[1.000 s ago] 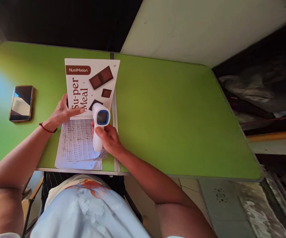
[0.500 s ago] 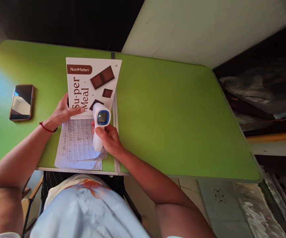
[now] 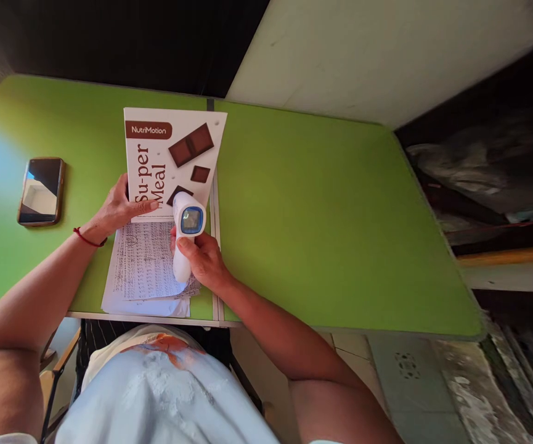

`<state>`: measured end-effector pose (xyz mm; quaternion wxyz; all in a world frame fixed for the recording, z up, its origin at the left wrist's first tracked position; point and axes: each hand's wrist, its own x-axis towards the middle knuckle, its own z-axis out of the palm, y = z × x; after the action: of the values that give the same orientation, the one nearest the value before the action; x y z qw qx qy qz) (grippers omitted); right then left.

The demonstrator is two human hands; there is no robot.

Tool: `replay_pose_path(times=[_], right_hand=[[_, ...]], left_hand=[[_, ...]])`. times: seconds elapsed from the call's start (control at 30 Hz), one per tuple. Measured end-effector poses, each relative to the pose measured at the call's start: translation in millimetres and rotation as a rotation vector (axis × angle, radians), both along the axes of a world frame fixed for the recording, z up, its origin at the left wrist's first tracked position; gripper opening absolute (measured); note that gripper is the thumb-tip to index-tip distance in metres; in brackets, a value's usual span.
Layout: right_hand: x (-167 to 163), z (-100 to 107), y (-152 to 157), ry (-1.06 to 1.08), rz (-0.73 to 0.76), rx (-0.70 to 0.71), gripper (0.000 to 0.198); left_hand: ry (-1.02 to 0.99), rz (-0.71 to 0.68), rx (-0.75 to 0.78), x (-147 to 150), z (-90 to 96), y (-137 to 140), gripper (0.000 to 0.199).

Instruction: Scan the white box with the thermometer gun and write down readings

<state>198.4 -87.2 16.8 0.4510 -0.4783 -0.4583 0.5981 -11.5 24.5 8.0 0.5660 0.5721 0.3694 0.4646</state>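
Note:
In the head view, my left hand (image 3: 122,206) grips the lower left edge of a white box (image 3: 148,160) printed "NutriMotion Su-per Meal" with brown chocolate pieces, its thumb across the front. My right hand (image 3: 204,258) is wrapped round the handle of a white infrared thermometer (image 3: 182,262) with a blue-rimmed screen, its thumb on the near side. The thermometer overlaps the box's lower right corner; whether they touch I cannot tell. Beneath both lies a stack of handwritten papers (image 3: 143,265) near the table's front edge.
A phone (image 3: 39,191) lies face up on the left of the green table (image 3: 331,228). A metal seam (image 3: 217,246) crosses the tabletop just right of the box. A pale wall (image 3: 340,55) and a dark panel (image 3: 109,43) stand behind the far edge.
The thermometer's screen has turned from dark to lit. Both hands, the box and the papers stay nearly where they were.

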Motion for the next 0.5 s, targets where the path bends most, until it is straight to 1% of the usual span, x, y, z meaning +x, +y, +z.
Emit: replay_pose_path(times=[0.13,0.3,0.5], right_hand=[[0,0,0,0.003,0.0,0.009,0.063],[-1,-2,0,0.009,-0.001,0.001,0.062],[0,-1,1,0.022,-0.007,-0.007,0.061]], left_hand=[[0.079,-0.01,-0.003,-1,-2.0,2,0.074],[0.058,-0.024,0.017,-1,-2.5,3,0.076],[0.087,-0.035,-0.008,5,11.9,-4,0.067]])
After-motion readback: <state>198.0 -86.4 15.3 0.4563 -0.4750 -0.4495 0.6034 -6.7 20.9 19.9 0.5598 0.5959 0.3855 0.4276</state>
